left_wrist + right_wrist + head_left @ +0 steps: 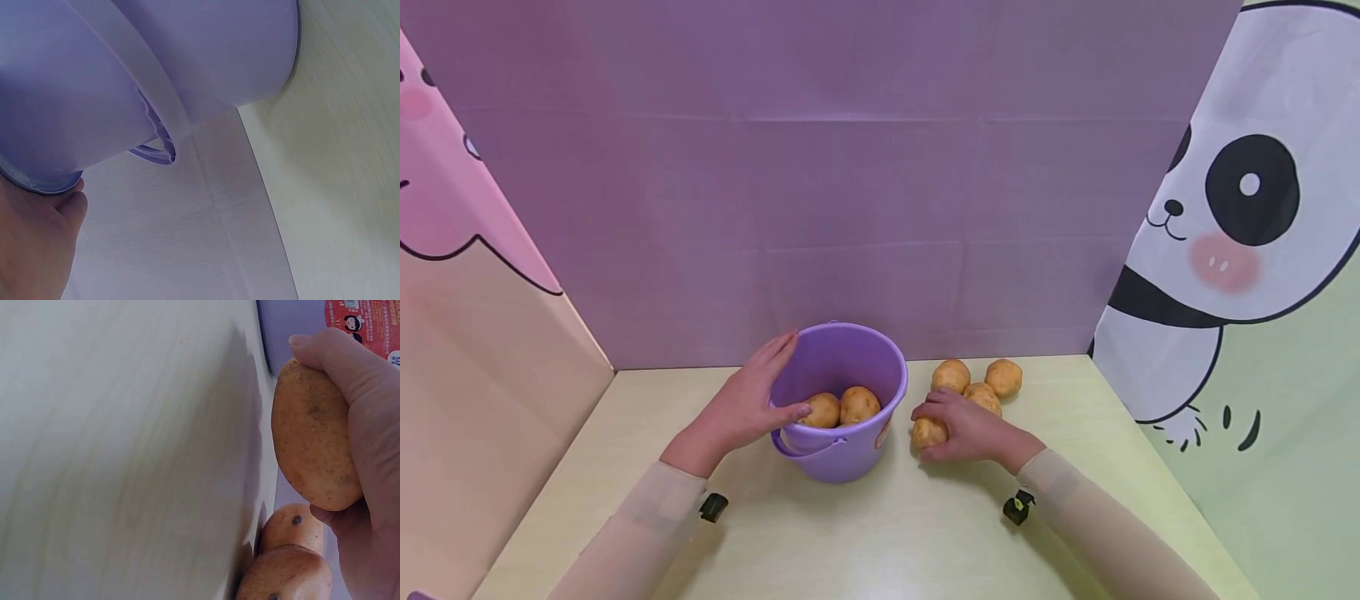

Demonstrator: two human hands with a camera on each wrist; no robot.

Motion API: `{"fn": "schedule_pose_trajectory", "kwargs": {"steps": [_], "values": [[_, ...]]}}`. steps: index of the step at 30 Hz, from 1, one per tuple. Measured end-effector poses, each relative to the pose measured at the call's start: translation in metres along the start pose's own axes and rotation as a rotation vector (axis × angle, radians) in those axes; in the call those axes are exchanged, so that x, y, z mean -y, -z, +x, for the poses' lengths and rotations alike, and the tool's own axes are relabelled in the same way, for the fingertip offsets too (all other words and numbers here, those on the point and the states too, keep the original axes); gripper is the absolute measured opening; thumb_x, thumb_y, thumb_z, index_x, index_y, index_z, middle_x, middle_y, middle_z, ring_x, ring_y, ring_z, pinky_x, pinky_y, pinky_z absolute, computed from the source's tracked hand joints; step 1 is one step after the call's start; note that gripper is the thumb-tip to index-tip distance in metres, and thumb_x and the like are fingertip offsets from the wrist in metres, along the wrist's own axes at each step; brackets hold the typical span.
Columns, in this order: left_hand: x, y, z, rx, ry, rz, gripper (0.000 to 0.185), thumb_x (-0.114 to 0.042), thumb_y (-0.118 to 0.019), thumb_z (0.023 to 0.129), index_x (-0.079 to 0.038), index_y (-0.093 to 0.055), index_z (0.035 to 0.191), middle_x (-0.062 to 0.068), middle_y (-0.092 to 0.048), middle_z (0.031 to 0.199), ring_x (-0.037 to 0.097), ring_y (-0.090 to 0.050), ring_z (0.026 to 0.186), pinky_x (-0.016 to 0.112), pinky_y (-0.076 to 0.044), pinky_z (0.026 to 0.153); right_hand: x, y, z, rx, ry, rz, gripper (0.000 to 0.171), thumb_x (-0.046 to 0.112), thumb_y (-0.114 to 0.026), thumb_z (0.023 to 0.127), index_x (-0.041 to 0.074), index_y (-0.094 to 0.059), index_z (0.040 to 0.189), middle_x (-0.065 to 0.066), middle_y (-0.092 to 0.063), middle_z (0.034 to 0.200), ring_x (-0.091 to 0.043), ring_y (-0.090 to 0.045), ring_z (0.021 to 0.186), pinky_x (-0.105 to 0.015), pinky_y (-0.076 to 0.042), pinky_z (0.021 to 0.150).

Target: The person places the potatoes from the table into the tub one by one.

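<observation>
A purple bucket (842,457) stands upright on the table, with two potatoes (860,406) visible inside it. My left hand (747,408) holds the bucket's left rim, thumb over the near edge and fingers along the far side. In the left wrist view, that hand (34,240) shows at the rim, and the bucket handle (150,81) hangs down the outside. To the right of the bucket, my right hand (966,427) grips a potato (315,434) between thumb and fingers. Three more potatoes (951,376) lie just behind this hand.
The pale wooden table (880,542) meets a purple backdrop (865,183) close behind the bucket. Printed side panels flank it, a panda (1247,208) on the right and a pink figure (467,183) on the left. A red label (375,325) is on the bucket's side.
</observation>
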State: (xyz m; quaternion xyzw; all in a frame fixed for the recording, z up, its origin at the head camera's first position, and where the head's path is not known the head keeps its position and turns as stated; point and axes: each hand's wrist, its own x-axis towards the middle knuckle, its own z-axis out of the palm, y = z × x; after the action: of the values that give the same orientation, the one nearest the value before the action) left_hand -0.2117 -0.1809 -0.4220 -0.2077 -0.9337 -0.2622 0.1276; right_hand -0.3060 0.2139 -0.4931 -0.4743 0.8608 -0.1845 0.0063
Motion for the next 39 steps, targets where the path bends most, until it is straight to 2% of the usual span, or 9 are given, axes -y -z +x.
{"fn": "schedule_pose_trajectory", "kwargs": {"steps": [12, 18, 23, 28, 33, 39], "values": [[-0.001, 0.000, 0.000, 0.005, 0.003, 0.008, 0.106, -0.044, -0.083, 0.095, 0.007, -0.030, 0.171, 0.024, -0.026, 0.180, 0.047, -0.023, 0.165, 0.069, -0.030, 0.128, 0.004, 0.015, -0.002, -0.084, 0.023, 0.028, 0.053, 0.032, -0.090, 0.087, 0.010, -0.076, 0.132, 0.005, -0.068, 0.122, -0.018, -0.059, 0.117, -0.042, -0.056, 0.099], [0.000, 0.000, 0.000, 0.003, -0.001, 0.008, 0.106, -0.044, -0.083, 0.095, 0.006, -0.029, 0.171, 0.023, -0.025, 0.180, 0.046, -0.023, 0.166, 0.068, -0.029, 0.129, 0.007, 0.028, -0.001, -0.134, 0.033, 0.050, 0.048, 0.031, -0.091, 0.086, 0.015, -0.076, 0.129, 0.010, -0.063, 0.116, -0.014, -0.057, 0.114, -0.036, -0.057, 0.093], [0.001, 0.000, 0.000, 0.001, -0.007, 0.008, 0.107, -0.046, -0.082, 0.095, 0.006, -0.029, 0.171, 0.024, -0.026, 0.180, 0.046, -0.023, 0.166, 0.068, -0.029, 0.129, 0.010, 0.039, 0.001, -0.170, 0.049, 0.113, 0.046, 0.027, -0.090, 0.084, 0.017, -0.076, 0.127, 0.009, -0.066, 0.116, -0.017, -0.057, 0.116, -0.038, -0.056, 0.093], [0.003, 0.000, 0.001, -0.005, -0.014, 0.003, 0.107, -0.048, -0.081, 0.095, 0.006, -0.029, 0.171, 0.024, -0.026, 0.180, 0.047, -0.024, 0.165, 0.068, -0.030, 0.128, 0.010, 0.045, 0.002, -0.177, 0.054, 0.152, 0.046, 0.023, -0.090, 0.085, 0.017, -0.076, 0.128, 0.007, -0.069, 0.118, -0.017, -0.058, 0.116, -0.039, -0.057, 0.092], [0.003, -0.001, 0.001, -0.007, -0.017, -0.001, 0.106, -0.044, -0.083, 0.094, 0.006, -0.029, 0.171, 0.023, -0.026, 0.180, 0.046, -0.024, 0.165, 0.068, -0.029, 0.129, 0.014, 0.052, 0.002, -0.184, 0.032, 0.142, 0.046, 0.024, -0.089, 0.087, 0.019, -0.076, 0.130, 0.008, -0.070, 0.120, -0.016, -0.060, 0.113, -0.038, -0.058, 0.089], [0.004, -0.002, 0.001, -0.004, -0.015, -0.002, 0.107, -0.045, -0.082, 0.094, 0.006, -0.028, 0.172, 0.023, -0.026, 0.180, 0.045, -0.023, 0.166, 0.067, -0.029, 0.129, 0.021, 0.062, 0.001, -0.192, 0.013, 0.142, 0.046, 0.026, -0.089, 0.088, 0.018, -0.075, 0.131, 0.004, -0.067, 0.122, -0.017, -0.059, 0.113, -0.038, -0.057, 0.087]]}}
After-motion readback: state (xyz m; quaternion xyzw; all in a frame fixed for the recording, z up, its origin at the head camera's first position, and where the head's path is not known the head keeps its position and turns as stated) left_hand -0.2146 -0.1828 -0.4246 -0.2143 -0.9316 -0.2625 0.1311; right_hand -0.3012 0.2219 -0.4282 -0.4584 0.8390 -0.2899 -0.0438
